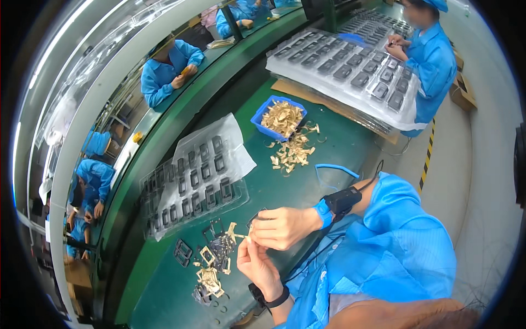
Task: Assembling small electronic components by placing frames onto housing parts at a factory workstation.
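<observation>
Over the green table top (159, 296), both hands meet at their fingertips. The right hand (282, 227) has its fingers bent and pressed together, and they pinch a small dark part (258, 215). The part pokes out at the tips, but the fingers cover most of it. The left hand (257, 268) is just below, with thumb and finger close together and touching the right fingertips; I cannot tell what they pinch. Near the fingertips, on the table, is a messy bunch of dark frames (222, 247), and next to it is a heap of tan pieces (209, 281). Farther off, a white sheet (238, 153) lies with rows of black frames (205, 167) on it. A blue box (264, 130) is full of tan scraps, and more scraps (293, 155) lie beside it. A blue cord (337, 166) curls near the right wrist.
</observation>
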`<act>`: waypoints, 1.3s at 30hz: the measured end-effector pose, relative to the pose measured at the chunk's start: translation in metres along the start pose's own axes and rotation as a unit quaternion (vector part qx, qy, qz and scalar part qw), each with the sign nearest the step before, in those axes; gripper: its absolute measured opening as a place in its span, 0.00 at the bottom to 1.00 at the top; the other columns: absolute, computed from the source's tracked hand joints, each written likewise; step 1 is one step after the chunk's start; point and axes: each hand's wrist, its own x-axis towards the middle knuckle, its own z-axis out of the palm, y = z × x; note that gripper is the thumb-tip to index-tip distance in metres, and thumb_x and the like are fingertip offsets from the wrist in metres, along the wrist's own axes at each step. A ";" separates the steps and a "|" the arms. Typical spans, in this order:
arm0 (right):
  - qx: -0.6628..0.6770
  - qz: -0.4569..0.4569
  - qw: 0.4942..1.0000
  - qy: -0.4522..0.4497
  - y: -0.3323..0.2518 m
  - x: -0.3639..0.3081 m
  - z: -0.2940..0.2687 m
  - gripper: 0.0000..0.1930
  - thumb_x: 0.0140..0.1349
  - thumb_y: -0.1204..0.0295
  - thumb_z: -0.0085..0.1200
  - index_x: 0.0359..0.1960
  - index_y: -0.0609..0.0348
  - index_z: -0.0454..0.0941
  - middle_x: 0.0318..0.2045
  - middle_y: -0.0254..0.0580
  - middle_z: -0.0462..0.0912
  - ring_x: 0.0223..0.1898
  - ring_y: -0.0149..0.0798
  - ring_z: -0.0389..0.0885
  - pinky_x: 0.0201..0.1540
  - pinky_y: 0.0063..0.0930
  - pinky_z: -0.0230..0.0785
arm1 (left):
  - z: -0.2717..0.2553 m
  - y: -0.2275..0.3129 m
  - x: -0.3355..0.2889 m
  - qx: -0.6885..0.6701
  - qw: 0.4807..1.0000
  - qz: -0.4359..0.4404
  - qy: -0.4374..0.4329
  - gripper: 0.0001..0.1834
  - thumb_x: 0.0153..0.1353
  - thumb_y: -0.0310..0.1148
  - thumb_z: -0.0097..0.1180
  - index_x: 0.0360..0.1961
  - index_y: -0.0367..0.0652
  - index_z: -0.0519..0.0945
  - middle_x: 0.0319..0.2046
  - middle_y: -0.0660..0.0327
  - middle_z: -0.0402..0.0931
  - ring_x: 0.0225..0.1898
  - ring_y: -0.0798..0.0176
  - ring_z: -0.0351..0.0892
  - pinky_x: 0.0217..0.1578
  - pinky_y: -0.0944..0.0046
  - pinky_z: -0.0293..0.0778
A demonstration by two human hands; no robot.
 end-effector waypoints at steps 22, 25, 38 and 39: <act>-0.020 0.410 0.912 -0.021 0.106 -0.032 -0.033 0.02 0.58 0.75 0.61 0.31 0.58 0.81 0.28 0.42 0.80 0.32 0.46 0.82 0.35 0.36 0.74 | -0.028 -0.002 -0.008 0.062 0.988 -0.130 -0.048 0.07 0.68 0.27 0.58 0.39 0.32 0.81 0.33 0.58 0.81 0.32 0.66 0.78 0.36 0.66 0.74; -0.122 0.412 0.902 -0.042 0.161 -0.058 -0.046 0.05 0.57 0.77 0.60 0.35 0.60 0.81 0.32 0.45 0.82 0.35 0.51 0.83 0.38 0.41 0.74 | -0.034 0.004 -0.010 0.060 0.982 -0.166 -0.068 0.06 0.68 0.27 0.59 0.41 0.33 0.80 0.31 0.58 0.81 0.33 0.67 0.79 0.37 0.68 0.74; 0.080 0.453 0.877 -0.136 0.139 -0.057 -0.045 0.07 0.65 0.77 0.55 0.42 0.62 0.83 0.32 0.46 0.84 0.32 0.41 0.83 0.36 0.31 0.73 | -0.046 0.010 -0.016 0.027 0.966 -0.207 -0.151 0.05 0.67 0.27 0.58 0.38 0.36 0.78 0.31 0.60 0.78 0.32 0.68 0.77 0.35 0.69 0.72; 0.191 0.432 0.867 -0.157 0.111 -0.043 -0.044 0.07 0.64 0.75 0.57 0.42 0.62 0.84 0.31 0.44 0.83 0.31 0.36 0.82 0.35 0.29 0.72 | -0.045 0.010 -0.015 0.028 0.960 -0.227 -0.159 0.05 0.67 0.27 0.57 0.36 0.36 0.78 0.30 0.62 0.76 0.31 0.70 0.75 0.34 0.70 0.70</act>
